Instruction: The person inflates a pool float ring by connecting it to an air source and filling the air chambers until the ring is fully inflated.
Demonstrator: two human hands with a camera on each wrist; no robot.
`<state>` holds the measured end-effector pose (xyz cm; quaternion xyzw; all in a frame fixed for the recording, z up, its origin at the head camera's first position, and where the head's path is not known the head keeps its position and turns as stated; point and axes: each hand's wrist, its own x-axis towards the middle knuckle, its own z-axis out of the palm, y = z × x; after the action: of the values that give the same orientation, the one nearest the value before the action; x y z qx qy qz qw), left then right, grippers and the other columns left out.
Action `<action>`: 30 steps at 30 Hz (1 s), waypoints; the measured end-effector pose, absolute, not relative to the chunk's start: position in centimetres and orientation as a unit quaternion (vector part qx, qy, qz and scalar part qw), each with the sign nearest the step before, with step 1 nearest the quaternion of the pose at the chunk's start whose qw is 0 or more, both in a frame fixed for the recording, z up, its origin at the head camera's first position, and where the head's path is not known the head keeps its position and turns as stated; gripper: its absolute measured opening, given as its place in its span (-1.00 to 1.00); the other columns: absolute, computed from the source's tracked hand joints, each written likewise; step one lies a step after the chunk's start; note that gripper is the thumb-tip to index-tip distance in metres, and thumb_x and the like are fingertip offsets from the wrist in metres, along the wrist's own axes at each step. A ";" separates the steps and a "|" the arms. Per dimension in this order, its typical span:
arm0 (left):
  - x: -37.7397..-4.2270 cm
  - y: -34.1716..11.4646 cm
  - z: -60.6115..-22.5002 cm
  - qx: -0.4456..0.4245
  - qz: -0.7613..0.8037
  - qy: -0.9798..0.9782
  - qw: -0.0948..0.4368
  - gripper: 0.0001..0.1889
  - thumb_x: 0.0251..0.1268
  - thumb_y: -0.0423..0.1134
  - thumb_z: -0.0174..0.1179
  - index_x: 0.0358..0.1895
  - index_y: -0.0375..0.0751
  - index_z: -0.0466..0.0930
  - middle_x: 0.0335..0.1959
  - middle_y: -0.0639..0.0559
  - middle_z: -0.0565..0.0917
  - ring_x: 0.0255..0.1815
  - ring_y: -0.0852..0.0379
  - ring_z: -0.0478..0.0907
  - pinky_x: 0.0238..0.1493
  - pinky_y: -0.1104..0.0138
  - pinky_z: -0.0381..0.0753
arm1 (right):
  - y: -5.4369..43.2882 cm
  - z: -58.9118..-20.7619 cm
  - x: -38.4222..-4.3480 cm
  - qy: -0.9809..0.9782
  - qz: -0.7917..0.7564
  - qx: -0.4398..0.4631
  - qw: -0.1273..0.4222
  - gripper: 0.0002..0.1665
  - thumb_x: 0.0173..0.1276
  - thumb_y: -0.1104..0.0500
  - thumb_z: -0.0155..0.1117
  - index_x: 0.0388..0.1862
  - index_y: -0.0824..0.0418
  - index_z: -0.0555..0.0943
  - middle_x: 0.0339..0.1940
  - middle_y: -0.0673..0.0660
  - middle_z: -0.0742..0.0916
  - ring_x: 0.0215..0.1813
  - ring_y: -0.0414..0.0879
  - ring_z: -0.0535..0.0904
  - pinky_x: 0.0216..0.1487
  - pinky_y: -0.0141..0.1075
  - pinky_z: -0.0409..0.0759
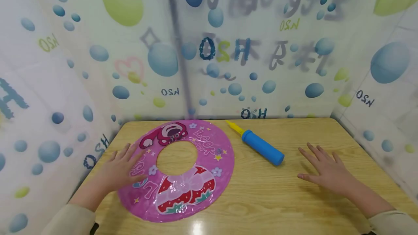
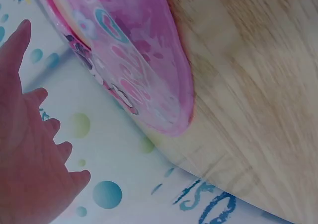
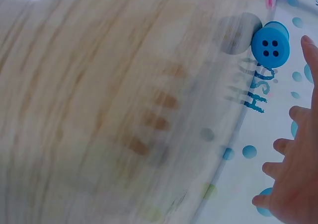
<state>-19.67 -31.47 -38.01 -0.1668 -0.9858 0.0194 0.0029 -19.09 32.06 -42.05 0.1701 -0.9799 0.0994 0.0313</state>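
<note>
A flat pink swim ring (image 1: 225, 155), printed with a red bear, strawberries and flowers, lies on the left half of the wooden table (image 1: 261, 202). Over its left edge hovers my left hand (image 1: 121, 169), fingers spread and holding nothing; the left wrist view shows this hand (image 2: 35, 149) apart from the swim ring (image 2: 164, 85). Right of the ring lies a hand pump (image 1: 261, 147) with a blue barrel and yellow nozzle. My right hand (image 1: 330, 171) hangs spread above the table, to the right of the pump. In the right wrist view the pump's blue end cap (image 3: 271, 46) shows several holes.
Curtain-like walls (image 1: 261, 64) with blue and green bubbles and mirrored lettering enclose the table's back and both sides. The tabletop's back edge meets the rear wall. Light glares off the wood near the front.
</note>
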 end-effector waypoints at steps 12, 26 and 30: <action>-20.0 -28.3 -37.6 -0.205 0.061 -0.976 0.030 -0.04 0.08 0.28 0.30 0.47 -0.19 0.21 0.48 -0.30 0.15 0.48 -0.37 -0.04 0.31 -0.37 -0.11 | 30.3 -41.3 -19.2 -0.966 0.110 0.220 0.073 -0.01 0.25 -0.31 0.29 0.49 0.19 0.25 0.44 0.36 0.31 0.38 0.40 0.19 0.21 0.40 0.10; -19.9 -24.1 -37.6 -0.245 0.027 -0.969 0.001 -0.14 0.16 0.26 0.26 0.44 -0.14 0.28 0.48 -0.24 0.18 0.46 -0.34 0.07 0.26 -0.41 -0.02 | 25.9 -40.1 -19.8 -0.940 0.205 0.269 0.039 -0.11 0.28 -0.18 0.34 0.42 0.28 0.33 0.36 0.31 0.44 0.32 0.32 0.35 0.18 0.27 0.36; -20.0 -23.3 -37.9 -0.267 0.018 -0.963 0.005 -0.16 0.18 0.26 0.24 0.44 -0.14 0.28 0.50 -0.21 0.17 0.46 -0.31 0.09 0.27 -0.40 -0.03 | 24.3 -40.0 -20.1 -0.931 0.227 0.285 0.021 -0.16 0.31 -0.14 0.33 0.40 0.29 0.35 0.33 0.31 0.46 0.32 0.31 0.35 0.19 0.26 0.36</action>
<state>-19.95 -23.30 -37.91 -0.2673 -0.9634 0.0184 0.0049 -20.13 24.31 -40.02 0.2855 -0.9309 0.2268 0.0215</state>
